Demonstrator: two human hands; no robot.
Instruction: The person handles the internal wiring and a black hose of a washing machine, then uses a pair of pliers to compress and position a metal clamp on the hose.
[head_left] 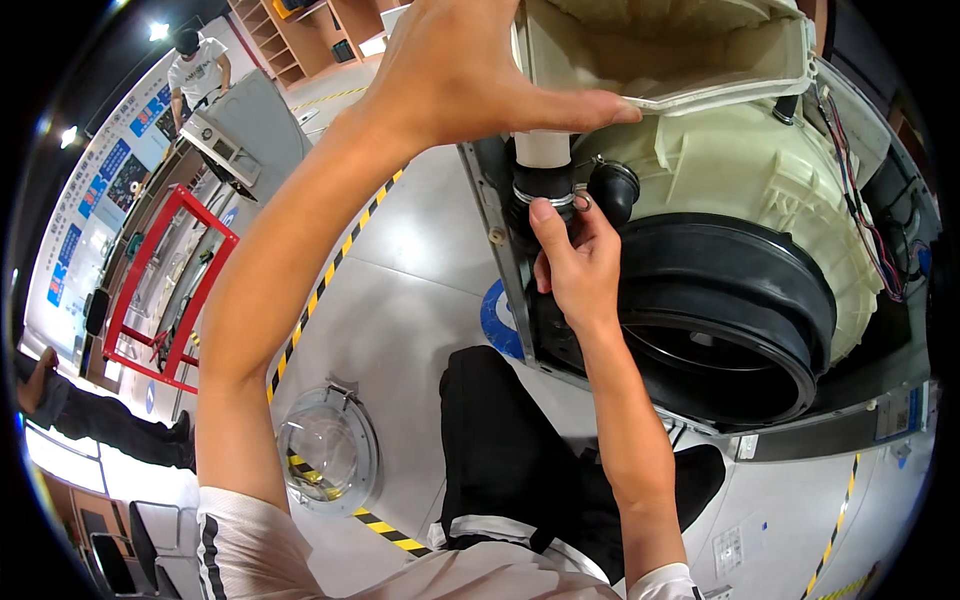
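Note:
An opened front-loading washing machine stands before me, its pale tub and black rubber door gasket exposed. My left hand grips the off-white detergent drawer housing at its left side, thumb along the lower rim; its other fingers are mostly hidden or cut off by the upper edge. Below the housing, a white spout fits into a black rubber hose ringed by a metal hose clamp. My right hand is closed at that clamp, thumb and fingers pinching near its small looped end.
A capped black rubber elbow sits beside the clamp. Wires run down the machine's right side. On the floor lies a round glass door. Leftward are a red frame, a person at a grey appliance, and another person's legs.

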